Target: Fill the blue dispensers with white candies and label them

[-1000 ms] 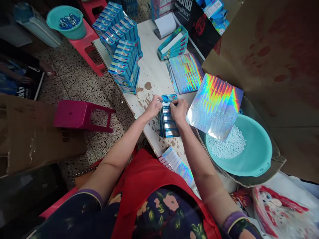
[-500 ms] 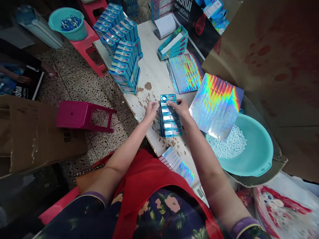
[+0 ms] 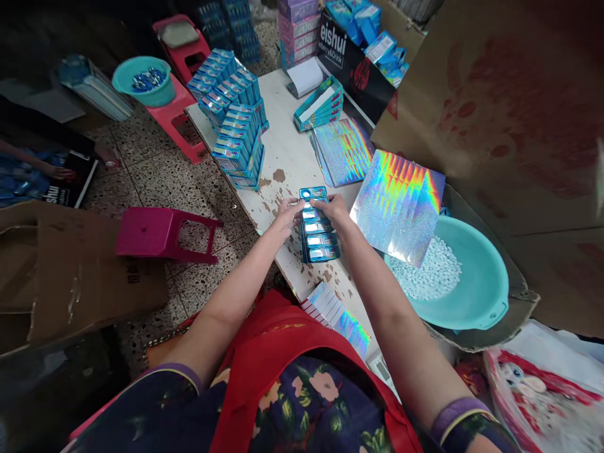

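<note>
A narrow blue display box [image 3: 304,250] stands on the worn white table, filled with a row of small shiny blue packs [image 3: 322,240]. My left hand [image 3: 287,216] is at the far left side of the row, its thumb and fingers closed on the left end of a pack near the far end. From the right, my right hand [image 3: 336,211] grips the same pack, thumb on its top. The pack sits level with its neighbours. My fingers partly cover it, and the fingertips' undersides are hidden.
Filled display boxes [image 3: 236,141] are stacked at the table's far left. Nested empty boxes [image 3: 323,107] and holographic sheets [image 3: 394,204] lie to the right. A turquoise basin [image 3: 486,277] holds white candies. A magenta stool [image 3: 146,233] stands left. Another person's hand [image 3: 59,171] shows far left.
My left hand has moved right, from beside the display box onto the pack. My right hand stays on the row. The whole view has shifted slightly with my head.
</note>
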The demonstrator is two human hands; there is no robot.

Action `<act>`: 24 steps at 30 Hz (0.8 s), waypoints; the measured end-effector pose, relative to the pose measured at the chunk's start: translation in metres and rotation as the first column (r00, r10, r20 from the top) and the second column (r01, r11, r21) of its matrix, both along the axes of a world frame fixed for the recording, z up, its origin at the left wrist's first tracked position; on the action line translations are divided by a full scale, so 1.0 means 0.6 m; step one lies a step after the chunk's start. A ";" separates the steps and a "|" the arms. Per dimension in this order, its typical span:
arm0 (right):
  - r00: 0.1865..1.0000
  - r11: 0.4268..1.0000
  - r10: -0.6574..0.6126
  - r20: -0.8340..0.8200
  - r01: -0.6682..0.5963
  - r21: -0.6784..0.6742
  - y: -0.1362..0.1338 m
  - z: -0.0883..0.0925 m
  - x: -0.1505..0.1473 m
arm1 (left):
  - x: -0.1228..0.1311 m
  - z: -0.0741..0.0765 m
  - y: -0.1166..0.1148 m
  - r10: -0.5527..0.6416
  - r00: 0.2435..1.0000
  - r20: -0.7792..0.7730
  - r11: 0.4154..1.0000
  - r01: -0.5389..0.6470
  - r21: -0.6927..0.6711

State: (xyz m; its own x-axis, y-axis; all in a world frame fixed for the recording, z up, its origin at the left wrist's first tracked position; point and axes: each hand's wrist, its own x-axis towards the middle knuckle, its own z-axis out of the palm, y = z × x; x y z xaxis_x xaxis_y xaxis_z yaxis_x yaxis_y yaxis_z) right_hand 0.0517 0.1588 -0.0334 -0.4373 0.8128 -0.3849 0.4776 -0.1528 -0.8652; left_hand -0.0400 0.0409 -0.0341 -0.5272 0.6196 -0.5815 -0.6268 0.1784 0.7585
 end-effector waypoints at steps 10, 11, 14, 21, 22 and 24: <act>0.994 0.991 -0.066 -0.086 0.055 -0.124 0.008 0.012 0.013 | 0.002 -0.067 -0.005 0.003 0.987 -0.162 0.987 -0.029 -0.159; 0.987 0.986 -0.112 -0.119 0.096 -0.135 0.001 0.011 0.029 | 0.004 -0.075 -0.019 -0.016 0.973 -0.231 0.977 -0.034 -0.211; 0.952 0.974 -0.226 -0.205 0.227 -0.019 -0.057 -0.007 0.115 | 0.028 -0.105 -0.083 -0.088 0.947 -0.309 0.955 -0.008 -0.297; 0.937 0.964 0.014 0.350 -0.106 0.245 -0.260 -0.105 0.336 | 0.185 -0.166 -0.198 -0.532 0.842 -0.086 0.801 0.468 -0.372; 0.895 0.969 0.040 0.444 -0.144 0.203 -0.271 -0.119 0.351 | 0.203 -0.171 -0.196 -0.576 0.815 -0.067 0.773 0.515 -0.371; 0.826 0.976 0.118 0.552 -0.198 0.086 -0.280 -0.142 0.367 | 0.227 -0.177 -0.183 -0.641 0.765 -0.054 0.724 0.581 -0.372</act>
State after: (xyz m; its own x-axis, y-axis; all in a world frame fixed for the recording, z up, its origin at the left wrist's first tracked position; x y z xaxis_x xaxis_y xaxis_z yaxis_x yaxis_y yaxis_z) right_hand 0.2717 -0.0094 -0.1184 -0.3184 0.8113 -0.4903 0.8818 0.0637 -0.4673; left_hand 0.0962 -0.0688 -0.1405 -0.2051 0.6398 -0.7407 -0.1655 0.7232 0.6705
